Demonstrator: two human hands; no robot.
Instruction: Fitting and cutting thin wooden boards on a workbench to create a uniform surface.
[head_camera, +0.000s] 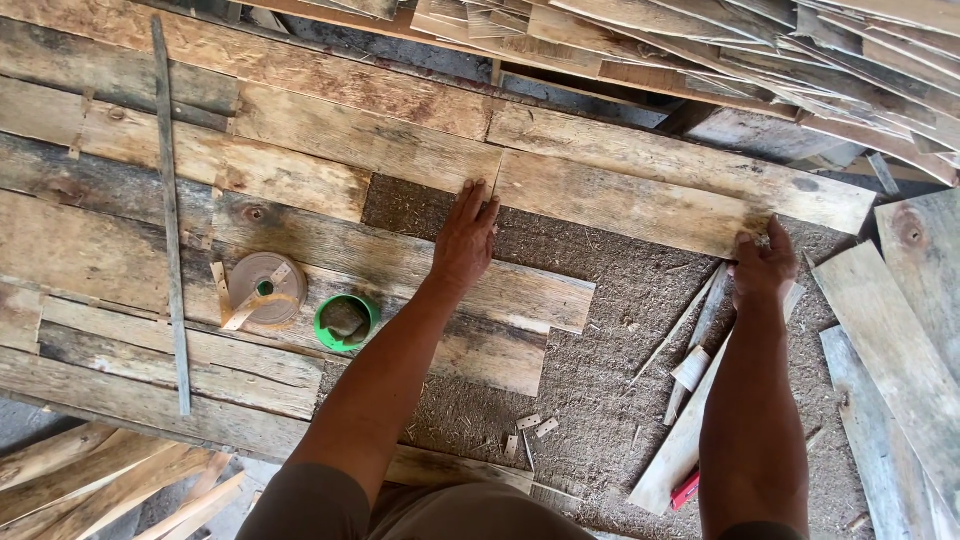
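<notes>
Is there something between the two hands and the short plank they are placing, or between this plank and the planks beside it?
Nothing visible. The left hand lies flat on the short plank's left end, and the right hand grips its right corner. The plank lies tight against the upper plank and the plank on its left, with no scrap between.

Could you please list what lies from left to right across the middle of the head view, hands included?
Thin grey strip → tape roll → green roll → left hand → right hand → knotted board.
</notes>
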